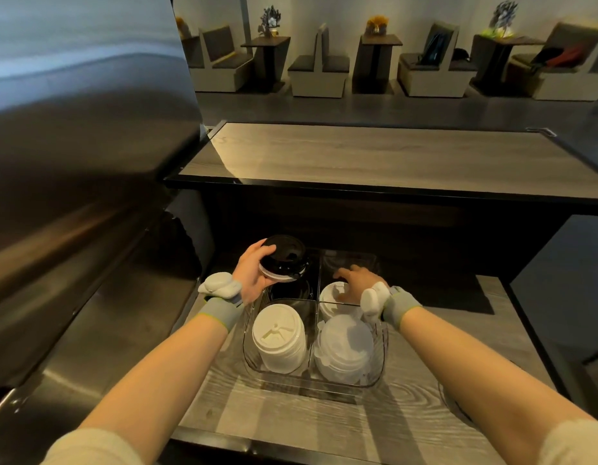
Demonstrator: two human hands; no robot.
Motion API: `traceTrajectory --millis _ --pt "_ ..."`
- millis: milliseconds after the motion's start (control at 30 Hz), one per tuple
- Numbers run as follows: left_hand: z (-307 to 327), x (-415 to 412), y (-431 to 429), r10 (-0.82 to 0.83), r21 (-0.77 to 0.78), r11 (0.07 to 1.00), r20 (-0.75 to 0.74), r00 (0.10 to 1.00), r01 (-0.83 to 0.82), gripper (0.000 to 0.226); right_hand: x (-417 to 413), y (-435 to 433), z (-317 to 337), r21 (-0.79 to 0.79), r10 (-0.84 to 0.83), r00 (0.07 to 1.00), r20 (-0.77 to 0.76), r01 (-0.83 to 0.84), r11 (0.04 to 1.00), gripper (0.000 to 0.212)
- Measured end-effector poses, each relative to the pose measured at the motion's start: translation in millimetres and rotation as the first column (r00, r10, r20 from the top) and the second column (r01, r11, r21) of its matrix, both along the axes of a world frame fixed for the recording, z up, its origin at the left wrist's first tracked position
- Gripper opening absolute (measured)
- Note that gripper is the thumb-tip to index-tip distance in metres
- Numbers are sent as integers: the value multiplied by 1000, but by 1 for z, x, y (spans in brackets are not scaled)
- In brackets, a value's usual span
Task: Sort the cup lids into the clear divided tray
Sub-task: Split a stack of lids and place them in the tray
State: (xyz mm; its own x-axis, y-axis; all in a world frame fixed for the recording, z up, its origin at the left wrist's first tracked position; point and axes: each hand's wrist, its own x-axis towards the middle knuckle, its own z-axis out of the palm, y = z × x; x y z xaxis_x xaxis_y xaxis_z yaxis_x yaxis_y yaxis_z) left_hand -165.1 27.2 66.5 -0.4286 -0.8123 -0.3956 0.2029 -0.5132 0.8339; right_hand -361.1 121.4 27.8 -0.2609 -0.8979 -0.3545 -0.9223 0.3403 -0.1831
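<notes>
A clear divided tray sits on the wooden counter in front of me. Its near left compartment holds a stack of white lids; the near right one holds another white stack. My left hand grips a stack of black lids, tilted, above the far left compartment. My right hand rests with fingers spread on white lids in the far right compartment. Whether it grips them is unclear.
A stainless steel appliance fills the left side. A raised wooden ledge runs across behind the tray. The lower counter extends toward me. Booth seats and small tables stand in the background.
</notes>
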Motion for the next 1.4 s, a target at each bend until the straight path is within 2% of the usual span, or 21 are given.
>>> traceTrajectory --millis 67,133,200,267,333,367,433,500,600,833,867,933,1033,1133,1200,1300,1367,1400 --pt "0 1 -1 -13 -7 1000 1 1000 13 44 3 -2 0 1 24 1000 -3 -24 1000 48" --pt "0 2 0 -17 -14 1000 14 1000 17 45 7 -3 9 -143 4 1000 23 -1 990 36" --pt "-1 3 0 -27 -27 999 42 999 28 45 14 -7 23 -386 -36 987 156 95 918 29" --pt "-2 3 1 -52 -48 997 76 996 56 44 24 -13 39 -478 27 930 366 162 863 34" --pt "-2 4 2 -95 -74 992 103 990 103 44 36 -19 52 -412 127 828 546 134 901 51" --pt "-1 4 3 -123 -88 987 110 986 132 44 42 -21 55 -373 151 799 582 97 923 59" --pt "-1 5 3 -159 -88 982 94 983 167 43 48 -27 56 -360 172 820 546 44 932 67" --pt "-1 7 0 -180 -57 981 46 983 183 46 50 -31 56 -377 134 827 547 100 921 65" --pt "-2 11 -3 -186 -37 982 -6 983 186 49 51 -35 57 -379 96 768 633 200 904 56" --pt "-8 19 -13 -42 -9 999 -16 999 42 48 47 -42 60 -301 21 547 837 428 852 44" --pt "-7 22 -16 3 0 1000 -13 1000 -3 47 44 -43 60 -296 -5 556 831 450 843 44" --pt "-7 28 -24 99 19 995 -13 995 -98 47 38 -43 56 -287 -56 665 745 395 873 50" --pt "-3 38 -35 210 27 978 -27 977 -209 47 38 -45 46 -225 -55 843 535 206 952 58" --pt "2 45 -39 223 19 975 -50 974 -222 47 50 -50 34 -174 41 947 318 16 985 62" --pt "4 48 -39 186 8 982 -53 981 -186 47 59 -51 27 -146 132 974 183 -106 984 63" --pt "4 50 -37 125 -13 992 -38 991 -125 45 65 -50 17 -77 209 976 57 -204 976 61" --pt "4 51 -36 84 -31 996 -16 996 -84 45 65 -50 16 -59 211 977 -11 -212 976 56" --pt "4 51 -35 65 -39 997 -3 998 -65 45 65 -51 19 -120 174 985 1 -173 978 52"
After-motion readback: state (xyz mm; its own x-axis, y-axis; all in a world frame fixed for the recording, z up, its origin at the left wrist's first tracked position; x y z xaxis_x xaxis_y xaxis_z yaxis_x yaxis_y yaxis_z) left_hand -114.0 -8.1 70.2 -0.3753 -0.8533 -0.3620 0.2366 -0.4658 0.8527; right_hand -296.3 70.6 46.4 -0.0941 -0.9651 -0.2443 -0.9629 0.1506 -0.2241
